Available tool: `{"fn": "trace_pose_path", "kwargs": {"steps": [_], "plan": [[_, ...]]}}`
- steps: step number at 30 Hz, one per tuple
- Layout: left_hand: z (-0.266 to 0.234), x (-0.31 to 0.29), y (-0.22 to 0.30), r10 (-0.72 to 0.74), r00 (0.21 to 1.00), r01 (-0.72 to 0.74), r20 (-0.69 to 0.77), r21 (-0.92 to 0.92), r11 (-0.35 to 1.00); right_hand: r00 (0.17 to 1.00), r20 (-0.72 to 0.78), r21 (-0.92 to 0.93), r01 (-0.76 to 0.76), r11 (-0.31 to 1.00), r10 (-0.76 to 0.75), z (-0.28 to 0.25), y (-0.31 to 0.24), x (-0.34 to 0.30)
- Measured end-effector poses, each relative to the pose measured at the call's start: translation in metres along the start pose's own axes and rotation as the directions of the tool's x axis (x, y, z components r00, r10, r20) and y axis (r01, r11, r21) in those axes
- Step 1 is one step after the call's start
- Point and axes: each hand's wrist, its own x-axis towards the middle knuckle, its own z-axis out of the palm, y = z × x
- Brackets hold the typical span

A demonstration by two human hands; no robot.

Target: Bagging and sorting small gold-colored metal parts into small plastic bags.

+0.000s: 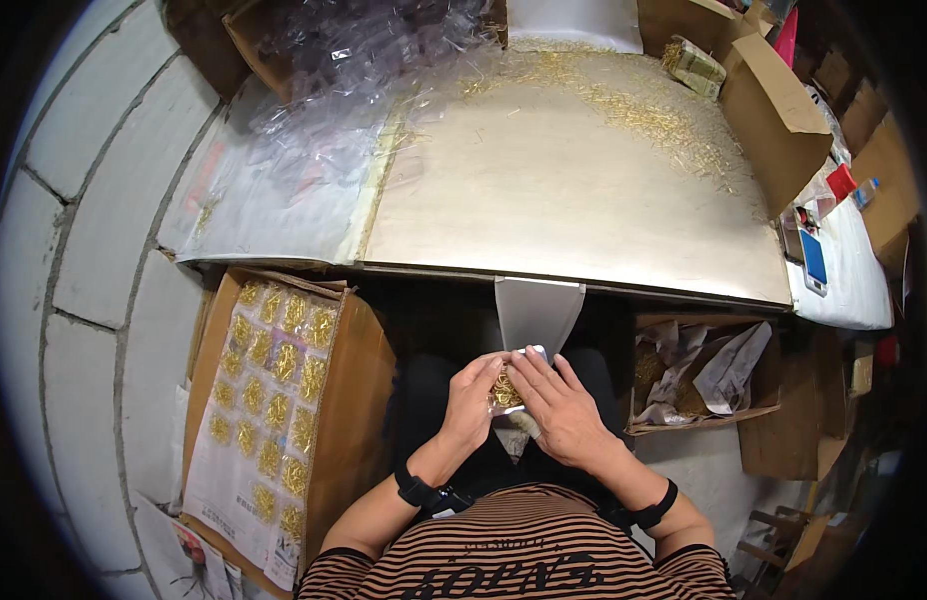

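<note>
A small clear bag (504,394) of gold-coloured bits is held between both hands, low in the middle of the frame, over the lap. Its left edge is gripped by the left hand (471,400), with the fingers a little bent and almost closed. Its right side is covered by the right hand (564,410), with the fingers nearly straight and close together; the right thumb is hidden, so its place cannot be told. The bag is likely light, soft and a bit slippery. The bits look hard, so the thin plastic could be poked by them. It is best held by its edges, or pressed gently from both sides. More filled bags (277,411) are laid in rows on a brown box (354,400) at the lower left.
</note>
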Motion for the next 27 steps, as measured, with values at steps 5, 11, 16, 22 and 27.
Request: {"fn": "trace_pose_path", "kwargs": {"steps": [5, 11, 16, 22, 27], "plan": [[-0.003, 0.004, -0.007, 0.044, 0.999, -0.044, -0.002, 0.041, 0.998, 1.0, -0.013, -0.013, 0.022, 1.0, -0.022, -0.004, -0.001, 0.001], [-0.007, -0.002, 0.016, -0.037, 0.986, 0.047, 0.16, -0.06, 0.997, 0.831, -0.412, 0.459, -0.166, 0.873, 0.374, -0.02, 0.022, -0.009], [-0.014, -0.005, 0.024, -0.01, 0.936, 0.085, 0.352, -0.197, 0.977, 0.851, -0.243, 0.688, -0.188, 0.701, 0.467, 0.002, 0.019, -0.018], [-0.013, -0.011, 0.017, -0.038, 0.936, 0.083, 0.349, -0.115, 0.99, 0.785, 0.052, 0.922, -0.276, 0.272, 0.618, 0.009, 0.025, -0.005], [-0.007, -0.011, 0.02, -0.032, 0.936, 0.073, 0.352, -0.105, 0.992, 0.765, 0.185, 0.923, -0.352, 0.159, 0.617, 0.008, 0.023, 0.003]]}}
